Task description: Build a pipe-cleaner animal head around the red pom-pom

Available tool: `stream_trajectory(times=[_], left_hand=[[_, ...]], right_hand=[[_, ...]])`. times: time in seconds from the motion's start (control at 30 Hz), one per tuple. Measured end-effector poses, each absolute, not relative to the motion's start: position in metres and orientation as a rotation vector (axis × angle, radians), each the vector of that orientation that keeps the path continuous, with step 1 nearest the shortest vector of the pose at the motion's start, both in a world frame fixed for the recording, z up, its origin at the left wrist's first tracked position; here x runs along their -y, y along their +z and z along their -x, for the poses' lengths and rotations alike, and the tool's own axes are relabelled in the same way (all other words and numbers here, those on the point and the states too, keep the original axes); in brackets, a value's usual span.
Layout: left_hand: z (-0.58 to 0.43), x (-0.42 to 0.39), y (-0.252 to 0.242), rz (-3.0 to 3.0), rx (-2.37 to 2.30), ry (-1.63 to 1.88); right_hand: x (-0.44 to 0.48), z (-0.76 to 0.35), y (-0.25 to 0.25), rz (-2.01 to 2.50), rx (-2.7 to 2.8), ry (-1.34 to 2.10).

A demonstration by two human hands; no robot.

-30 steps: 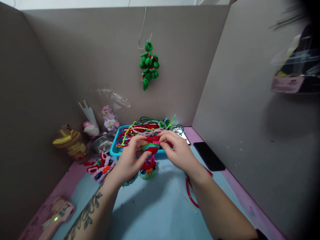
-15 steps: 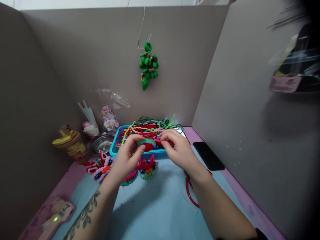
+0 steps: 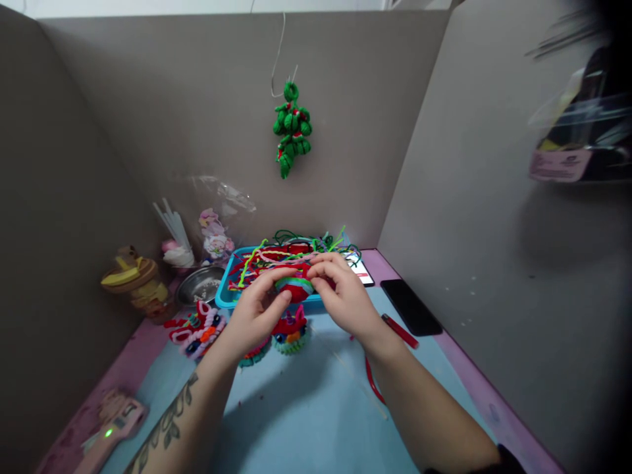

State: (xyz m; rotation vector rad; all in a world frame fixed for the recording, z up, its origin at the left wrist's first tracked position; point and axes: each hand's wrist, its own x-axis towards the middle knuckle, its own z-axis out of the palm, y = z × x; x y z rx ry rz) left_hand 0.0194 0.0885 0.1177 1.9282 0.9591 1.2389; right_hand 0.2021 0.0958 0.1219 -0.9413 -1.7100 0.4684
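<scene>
My left hand point(image 3: 259, 306) holds a small rounded craft piece point(image 3: 296, 291), red with a green and light-blue band, between thumb and fingers. At the piece's upper right, the fingertips of my right hand point(image 3: 340, 289) are pinched together; a bit of pink shows beside them, and I cannot make out exactly what they grip. Below the hands on the blue mat stands a finished-looking fuzzy figure point(image 3: 290, 332) with red top and pink ears. Another multicoloured figure point(image 3: 254, 352) is partly hidden by my left wrist. A lilac-and-red figure point(image 3: 197, 329) sits to the left.
Behind the hands is a blue tray point(image 3: 224, 297) of coloured fuzzy stems. A black phone point(image 3: 412, 307), a lit phone point(image 3: 364, 271) and a red pen-like tool point(image 3: 401, 331) lie right. Left are a metal bowl point(image 3: 200, 287), a brown cup point(image 3: 141, 283) and a pink device point(image 3: 116, 428).
My right hand has moved slightly left, closer to my left hand and the craft piece. The lit phone and red tool show more. My left hand still holds the piece.
</scene>
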Motion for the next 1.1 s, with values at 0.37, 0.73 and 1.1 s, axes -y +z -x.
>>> stream_trajectory(times=[0.37,0.73,1.1], left_hand=[[-0.023,-0.088,0.119,-2.352,-1.086,1.215],[-0.024,-0.09,0.114,-2.303,-1.104,1.268],[-0.022,-0.089,0.118,-2.438,-1.169,1.266]], right_hand=[[-0.099,-0.197,0.114,0.939,1.681,0.47],[-0.102,-0.195,0.113,0.938,1.685,0.58],[-0.106,-0.184,0.101,0.864,1.491,0.67]])
